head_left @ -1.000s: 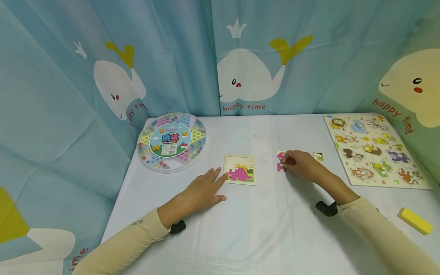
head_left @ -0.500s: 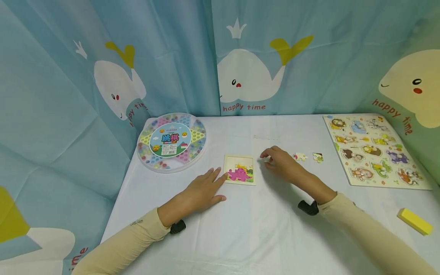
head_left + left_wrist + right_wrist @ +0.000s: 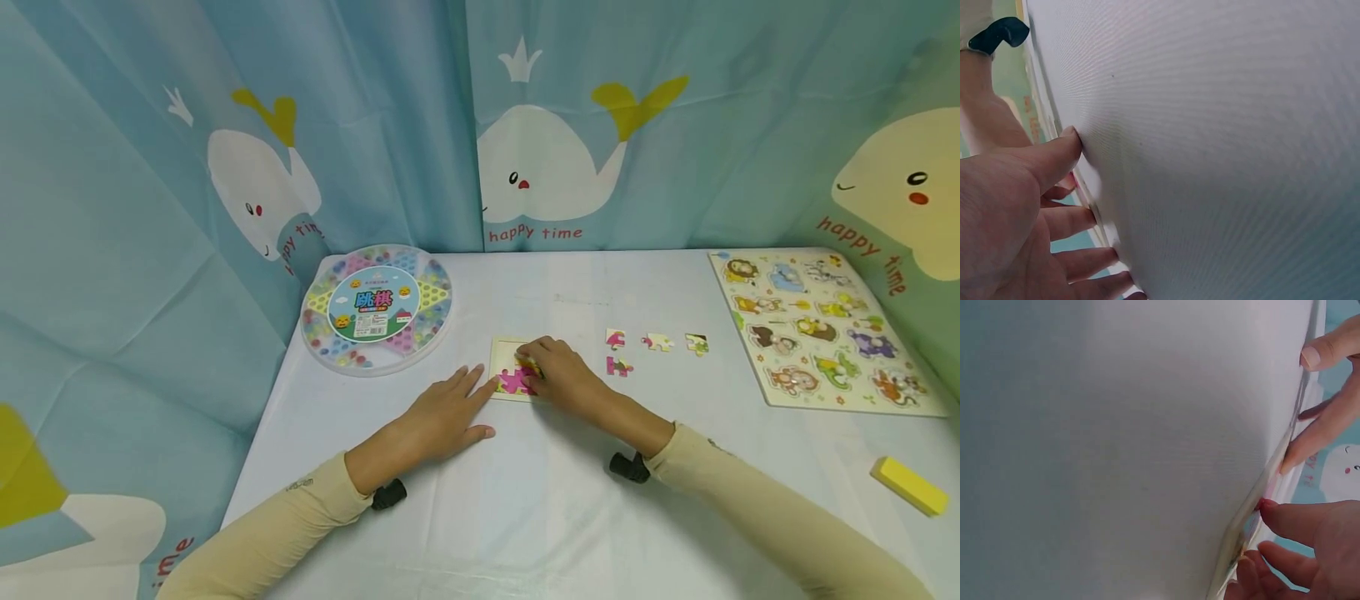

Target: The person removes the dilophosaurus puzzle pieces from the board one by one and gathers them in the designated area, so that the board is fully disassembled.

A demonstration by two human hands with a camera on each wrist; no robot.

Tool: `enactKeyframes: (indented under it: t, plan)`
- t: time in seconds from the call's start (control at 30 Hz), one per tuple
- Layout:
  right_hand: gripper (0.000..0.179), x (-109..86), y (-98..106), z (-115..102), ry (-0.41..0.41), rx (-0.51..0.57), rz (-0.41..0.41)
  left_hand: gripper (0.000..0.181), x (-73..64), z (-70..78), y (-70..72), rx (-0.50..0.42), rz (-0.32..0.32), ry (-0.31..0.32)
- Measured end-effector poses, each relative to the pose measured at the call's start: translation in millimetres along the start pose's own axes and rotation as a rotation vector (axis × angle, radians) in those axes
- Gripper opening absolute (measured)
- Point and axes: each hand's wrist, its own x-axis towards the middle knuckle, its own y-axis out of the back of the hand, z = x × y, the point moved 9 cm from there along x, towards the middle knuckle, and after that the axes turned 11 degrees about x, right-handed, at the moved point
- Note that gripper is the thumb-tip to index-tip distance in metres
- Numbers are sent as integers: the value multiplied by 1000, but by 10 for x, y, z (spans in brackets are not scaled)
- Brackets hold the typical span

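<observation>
A small square jigsaw tray (image 3: 504, 346) with a pale wooden rim lies mid-table, holding joined pink dinosaur pieces (image 3: 512, 383) in its lower part. My left hand (image 3: 438, 419) lies with fingers spread on the table, index fingertip at the tray's left edge. Over the tray's right half is my right hand (image 3: 566, 381). Its thumb and curled fingers pinch at a yellow and pink puzzle piece there, partly hidden by the hand. In the right wrist view, the thumb tip (image 3: 1264, 507) meets something pink, the fingers (image 3: 1247, 569) opposite it.
Right of the tray lie loose jigsaw pieces: two pink ones (image 3: 615, 338), a white one (image 3: 658, 342) and a green one (image 3: 697, 344). An animal peg board (image 3: 817, 333) is at the right, a yellow block (image 3: 909, 486) nearer. A round Chinese checkers box (image 3: 375, 310) stands back left.
My right hand has moved left from the loose pieces to the tray, and those pieces now show uncovered. The left hand has stayed in place.
</observation>
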Motion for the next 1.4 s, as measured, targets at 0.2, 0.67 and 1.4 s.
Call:
enactKeyframes:
  t: [0.2,0.67,1.4]
  plan:
    - [50,19,-17,-4,-28,41,-74,74,0,-4,3,8,4,3]
    - [34,58,-5,13,-3,85,-107,74,-6,1,19,4,-5,3]
    - [21,51,365,144,-113,305,-76,74,-1,3,10,-2,-14,8]
